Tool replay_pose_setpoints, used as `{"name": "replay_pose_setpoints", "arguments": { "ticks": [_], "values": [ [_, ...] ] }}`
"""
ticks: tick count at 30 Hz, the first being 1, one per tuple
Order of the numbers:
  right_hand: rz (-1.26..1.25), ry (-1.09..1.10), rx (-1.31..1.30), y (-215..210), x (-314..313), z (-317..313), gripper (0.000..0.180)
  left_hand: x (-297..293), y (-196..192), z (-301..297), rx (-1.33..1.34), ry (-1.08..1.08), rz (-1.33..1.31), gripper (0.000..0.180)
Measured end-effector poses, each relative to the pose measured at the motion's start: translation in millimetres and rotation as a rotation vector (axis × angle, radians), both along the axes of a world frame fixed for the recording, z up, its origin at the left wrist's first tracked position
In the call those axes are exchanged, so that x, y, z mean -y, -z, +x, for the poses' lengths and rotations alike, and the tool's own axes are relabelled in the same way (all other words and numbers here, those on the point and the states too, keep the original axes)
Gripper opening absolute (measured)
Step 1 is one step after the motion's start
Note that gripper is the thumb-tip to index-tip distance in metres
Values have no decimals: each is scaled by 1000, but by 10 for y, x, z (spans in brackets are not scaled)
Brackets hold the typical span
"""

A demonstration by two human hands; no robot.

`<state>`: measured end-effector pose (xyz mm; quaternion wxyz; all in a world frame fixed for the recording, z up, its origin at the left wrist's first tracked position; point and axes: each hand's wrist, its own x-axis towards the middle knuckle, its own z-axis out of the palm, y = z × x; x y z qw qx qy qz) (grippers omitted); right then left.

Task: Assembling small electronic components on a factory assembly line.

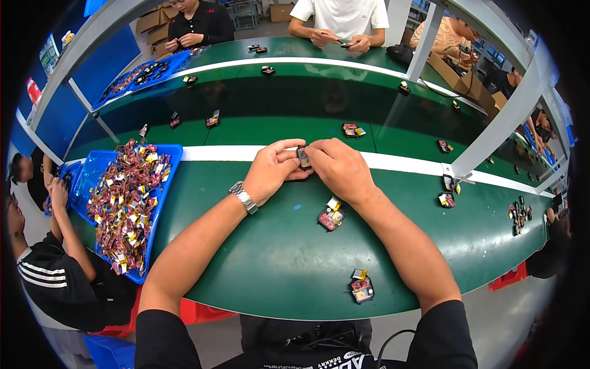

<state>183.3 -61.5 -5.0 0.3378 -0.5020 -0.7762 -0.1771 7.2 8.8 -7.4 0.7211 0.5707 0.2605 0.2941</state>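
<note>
Black shirt (258,361) bears white lettering (355,362); both hands (270,171) (342,168) grip a device (303,158).

Bright, even indoor light, apparently from overhead; source out of frame. Broad, soft glare on the green worktop (258,283), pale sheen toward its middle. Dark glossy strip (264,101) beyond gives dim reflections. Shadows weak, soft-edged. Left hand (270,169) and right hand (338,166) fairly crisp, no obvious motion blur. Strong fisheye: white rail (393,161) bows, grey post (501,126) leans; far-right detail small, soft; corners black
</note>
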Motion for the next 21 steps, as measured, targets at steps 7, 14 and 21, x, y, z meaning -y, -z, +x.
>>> {"name": "replay_pose_setpoints", "arguments": {
  "ticks": [7, 14, 21],
  "values": [
    [-64, -145, -92, -77, 29, -9, 18, -61, 44, -27, 65, -7, -16, 35],
    [-184, -70, -81, -178, 57, 2, 16, -31, 10, -22, 12, 24, 43, 35],
    [-322, -128, -223, -119, 27, 81, 12, -37, 31, -25, -6, 64, 85, 37]
  ]
}}
